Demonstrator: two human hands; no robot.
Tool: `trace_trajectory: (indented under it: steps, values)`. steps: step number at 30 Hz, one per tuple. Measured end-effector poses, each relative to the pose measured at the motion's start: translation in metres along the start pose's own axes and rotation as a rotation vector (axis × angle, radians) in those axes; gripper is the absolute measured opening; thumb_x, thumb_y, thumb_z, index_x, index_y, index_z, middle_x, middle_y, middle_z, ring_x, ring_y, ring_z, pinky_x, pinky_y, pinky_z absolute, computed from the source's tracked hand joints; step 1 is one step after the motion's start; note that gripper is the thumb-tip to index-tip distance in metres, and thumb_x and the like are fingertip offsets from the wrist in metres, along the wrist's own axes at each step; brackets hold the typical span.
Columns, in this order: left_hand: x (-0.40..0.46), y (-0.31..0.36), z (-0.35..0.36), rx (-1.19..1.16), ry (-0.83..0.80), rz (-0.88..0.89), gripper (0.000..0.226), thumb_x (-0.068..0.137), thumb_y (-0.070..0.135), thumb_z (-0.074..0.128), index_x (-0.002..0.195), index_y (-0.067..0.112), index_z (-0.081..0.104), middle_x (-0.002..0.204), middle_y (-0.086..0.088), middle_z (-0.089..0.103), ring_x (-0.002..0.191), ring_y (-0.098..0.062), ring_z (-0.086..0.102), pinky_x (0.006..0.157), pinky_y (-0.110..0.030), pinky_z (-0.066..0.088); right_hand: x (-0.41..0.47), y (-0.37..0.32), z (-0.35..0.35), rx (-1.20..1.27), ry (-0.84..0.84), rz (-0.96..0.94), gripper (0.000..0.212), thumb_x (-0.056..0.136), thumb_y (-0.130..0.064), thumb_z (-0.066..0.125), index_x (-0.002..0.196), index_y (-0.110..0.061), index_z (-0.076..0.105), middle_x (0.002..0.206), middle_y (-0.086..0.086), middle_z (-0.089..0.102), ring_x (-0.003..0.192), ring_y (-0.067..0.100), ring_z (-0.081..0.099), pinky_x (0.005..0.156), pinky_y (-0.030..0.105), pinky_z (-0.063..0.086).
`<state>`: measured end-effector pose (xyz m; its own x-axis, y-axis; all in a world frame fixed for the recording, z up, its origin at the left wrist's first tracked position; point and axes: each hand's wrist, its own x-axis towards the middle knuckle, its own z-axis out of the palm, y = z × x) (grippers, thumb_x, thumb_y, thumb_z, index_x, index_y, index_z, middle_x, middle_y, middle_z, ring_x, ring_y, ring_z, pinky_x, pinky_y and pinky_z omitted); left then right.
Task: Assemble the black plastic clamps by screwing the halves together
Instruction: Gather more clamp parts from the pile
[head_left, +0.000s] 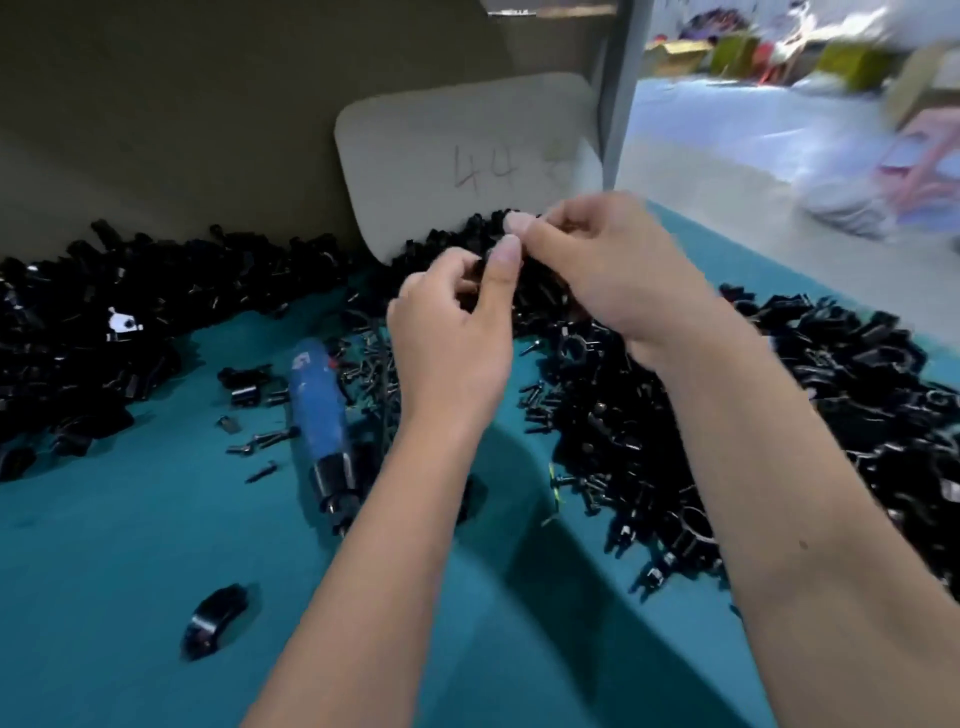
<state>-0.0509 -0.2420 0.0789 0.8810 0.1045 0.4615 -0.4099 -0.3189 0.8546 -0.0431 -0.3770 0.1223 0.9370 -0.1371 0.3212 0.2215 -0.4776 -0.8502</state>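
Clamp parts (119, 312) lie heaped black along the left of the frame on the teal desk (130, 545), with one clamp (215, 621) alone at lower left. At centre a blue electric screwdriver (318, 410) rests untouched among loose screws (262, 441). Above it, the left hand (449, 343) and right hand (618, 270) meet, fingers pinching a small black piece (488, 254) between them. A bigger heap (779, 415) at right suggests most work remains. The card (467, 156) behind reads "44".

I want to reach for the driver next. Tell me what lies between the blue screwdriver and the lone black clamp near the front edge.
Head view: bare teal tabletop separates the blue electric screwdriver from the lone black clamp.
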Motion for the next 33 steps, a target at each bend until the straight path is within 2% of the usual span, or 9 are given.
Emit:
trace_trajectory:
  steps: [2, 5, 8, 11, 16, 20, 23, 25, 33]
  values:
    - [-0.001, 0.013, 0.023, 0.13, -0.123, 0.039, 0.053, 0.106, 0.058, 0.04, 0.063, 0.027, 0.05, 0.065, 0.004, 0.038, 0.087, -0.047, 0.057, 0.074, -0.048, 0.042, 0.003, 0.011, -0.045, -0.184, 0.062, 0.052, 0.055, 0.088, -0.054, 0.075, 0.086, 0.001, 0.068, 0.063, 0.003, 0.052, 0.055, 0.016, 0.047, 0.058, 0.028, 0.038]
    - [-0.002, 0.015, 0.049, 0.142, -0.15, -0.022, 0.057, 0.107, 0.057, 0.035, 0.085, 0.016, 0.068, 0.071, 0.0, 0.048, 0.09, -0.038, 0.06, 0.088, -0.048, 0.05, 0.007, 0.021, -0.095, -0.482, 0.072, 0.171, 0.05, 0.084, -0.055, 0.079, 0.083, -0.005, 0.073, 0.07, 0.009, 0.067, 0.067, 0.026, 0.06, 0.062, 0.031, 0.041]
    - [-0.001, 0.0, 0.064, 0.122, -0.109, -0.14, 0.043, 0.106, 0.043, 0.046, 0.082, 0.013, 0.066, 0.068, 0.004, 0.055, 0.074, -0.023, 0.056, 0.075, -0.04, 0.048, 0.011, 0.029, -0.109, -0.69, 0.025, 0.27, 0.039, 0.087, -0.047, 0.079, 0.092, -0.009, 0.077, 0.078, 0.011, 0.067, 0.085, 0.034, 0.063, 0.074, 0.032, 0.042]
    - [-0.003, -0.017, 0.069, 0.21, -0.163, -0.284, 0.018, 0.096, 0.016, 0.051, 0.083, 0.022, 0.062, 0.083, 0.005, 0.064, 0.081, -0.021, 0.062, 0.072, -0.038, 0.052, 0.019, 0.036, -0.093, -0.685, 0.068, 0.24, 0.03, 0.091, -0.039, 0.075, 0.093, -0.008, 0.076, 0.081, 0.01, 0.066, 0.087, 0.033, 0.061, 0.075, 0.031, 0.04]
    - [0.001, -0.04, 0.061, 0.504, -0.195, -0.205, 0.026, 0.085, 0.001, 0.053, 0.103, 0.017, 0.066, 0.112, -0.009, 0.059, 0.107, -0.03, 0.056, 0.086, -0.037, 0.046, 0.059, 0.05, -0.022, -0.808, -0.188, 0.166, 0.018, 0.092, -0.016, 0.062, 0.103, -0.01, 0.075, 0.106, 0.014, 0.073, 0.098, 0.035, 0.067, 0.087, 0.038, 0.058]
    - [0.022, -0.055, 0.049, 0.712, -0.148, -0.142, 0.028, 0.087, 0.004, 0.057, 0.113, 0.012, 0.065, 0.118, -0.014, 0.057, 0.118, -0.035, 0.046, 0.096, -0.04, 0.046, 0.086, 0.058, 0.029, -0.902, -0.383, 0.098, 0.039, 0.086, 0.0, 0.054, 0.117, -0.014, 0.072, 0.118, 0.013, 0.07, 0.109, 0.035, 0.065, 0.096, 0.043, 0.058]
    - [0.038, -0.062, 0.044, 0.757, -0.145, -0.172, 0.027, 0.089, 0.007, 0.06, 0.116, 0.011, 0.063, 0.121, -0.015, 0.056, 0.122, -0.036, 0.044, 0.096, -0.039, 0.044, 0.102, 0.065, 0.056, -0.997, -0.484, -0.026, 0.059, 0.089, -0.002, 0.059, 0.142, -0.029, 0.058, 0.138, 0.01, 0.055, 0.135, 0.036, 0.045, 0.109, 0.051, 0.046]
    - [0.046, -0.064, 0.043, 0.761, -0.163, -0.184, 0.031, 0.089, 0.008, 0.059, 0.12, 0.011, 0.062, 0.123, -0.015, 0.056, 0.124, -0.037, 0.043, 0.099, -0.04, 0.044, 0.107, 0.071, 0.067, -1.017, -0.478, -0.067, 0.058, 0.091, -0.002, 0.062, 0.142, -0.031, 0.059, 0.14, 0.009, 0.046, 0.135, 0.036, 0.042, 0.107, 0.052, 0.046]
    - [0.053, -0.067, 0.034, 0.681, -0.199, -0.178, 0.029, 0.088, 0.007, 0.057, 0.116, 0.012, 0.062, 0.122, -0.013, 0.057, 0.123, -0.034, 0.043, 0.101, -0.042, 0.045, 0.121, 0.075, 0.081, -1.098, -0.409, -0.139, 0.031, 0.092, -0.013, 0.076, 0.118, -0.019, 0.062, 0.126, 0.015, 0.052, 0.114, 0.04, 0.06, 0.086, 0.045, 0.053]
